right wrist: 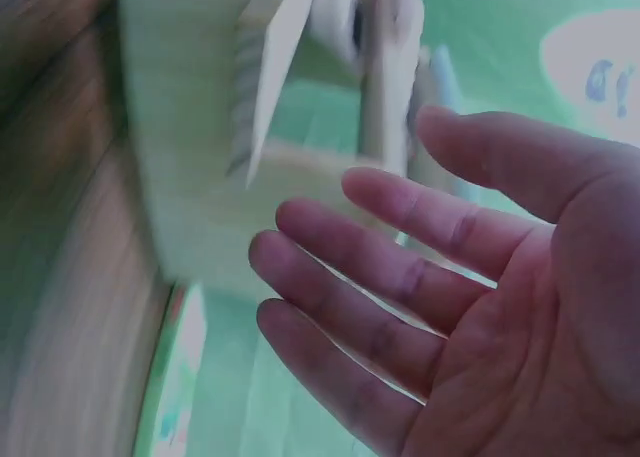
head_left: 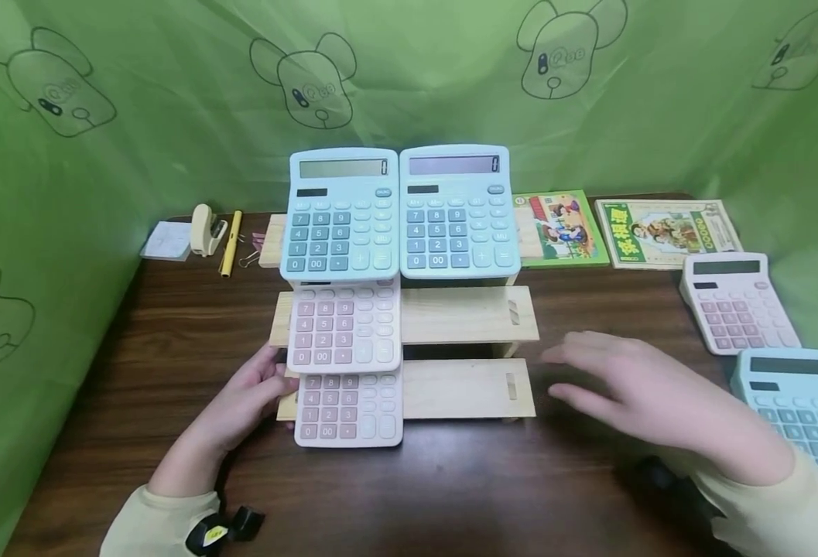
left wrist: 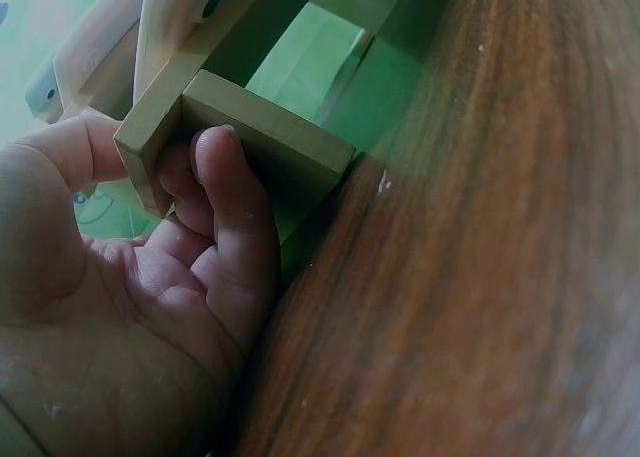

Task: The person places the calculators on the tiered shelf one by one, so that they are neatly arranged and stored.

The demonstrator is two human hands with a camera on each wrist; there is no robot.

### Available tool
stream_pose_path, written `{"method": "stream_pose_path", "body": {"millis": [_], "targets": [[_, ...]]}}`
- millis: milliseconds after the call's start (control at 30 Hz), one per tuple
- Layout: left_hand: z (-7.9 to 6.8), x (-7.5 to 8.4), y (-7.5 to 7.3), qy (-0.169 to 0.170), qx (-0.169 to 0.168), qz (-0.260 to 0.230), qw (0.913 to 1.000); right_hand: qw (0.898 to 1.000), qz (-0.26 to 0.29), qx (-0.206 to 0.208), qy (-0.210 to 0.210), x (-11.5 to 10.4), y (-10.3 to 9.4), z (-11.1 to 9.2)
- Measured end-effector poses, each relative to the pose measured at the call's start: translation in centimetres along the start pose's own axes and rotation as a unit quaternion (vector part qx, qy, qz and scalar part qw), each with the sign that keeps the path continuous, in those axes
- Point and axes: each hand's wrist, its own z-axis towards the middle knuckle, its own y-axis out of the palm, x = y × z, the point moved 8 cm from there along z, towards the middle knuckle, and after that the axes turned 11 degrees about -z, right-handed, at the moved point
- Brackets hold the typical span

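Note:
A stepped wooden display rack (head_left: 467, 316) stands in the middle of the table. Two blue calculators (head_left: 340, 213) lean side by side on its top step, and one pink calculator (head_left: 344, 325) rests at the left of each lower step. My left hand (head_left: 244, 398) grips the left end of the lowest step, thumb on the board (left wrist: 150, 137) and fingers curled beneath it. Off the rack's right end, my right hand (head_left: 624, 387) hovers with its fingers extended and nothing held. In the right wrist view, its fingers (right wrist: 360, 277) are spread apart in front of the rack's blurred side.
To the right lie another pink calculator (head_left: 739, 302) and a blue calculator (head_left: 799, 406). Two picture booklets (head_left: 669, 232) lie behind. A stapler (head_left: 203, 230), yellow pen (head_left: 231, 246) and paper pad (head_left: 166, 240) sit back left. Green fabric walls (head_left: 193, 139) enclose the table.

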Motion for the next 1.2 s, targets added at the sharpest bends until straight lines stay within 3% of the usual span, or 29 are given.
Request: {"method": "stream_pose_path", "body": {"millis": [233,467,733,967,1100,1200], "targets": [[0.1,0.1,-0.2,-0.002,0.007,0.004,1.0,0.991,-0.046,0.006,0.122,4.9,0.6,-4.8],[-0.3,0.0,-0.6,-0.007,0.012,0.012,0.9998,0.977,-0.066,0.035,0.2,9.9,1.4,-8.8],[-0.3,-0.2,-0.3,-0.007,0.009,0.005,0.9999,0.943,-0.08,-0.007,0.322,15.3,2.1,-14.1],[0.0,0.0,0.0,0.006,-0.001,0.004,1.0,0.892,-0.071,-0.028,0.445,19.3,2.4,-19.1],[0.1,0.0,0.0,0.004,-0.001,0.003,1.0,0.888,-0.055,-0.005,0.457,19.7,2.7,-20.6],[0.2,0.0,0.1,0.003,-0.003,0.001,1.0,0.886,-0.071,-0.015,0.458,19.7,3.3,-21.3]]}}
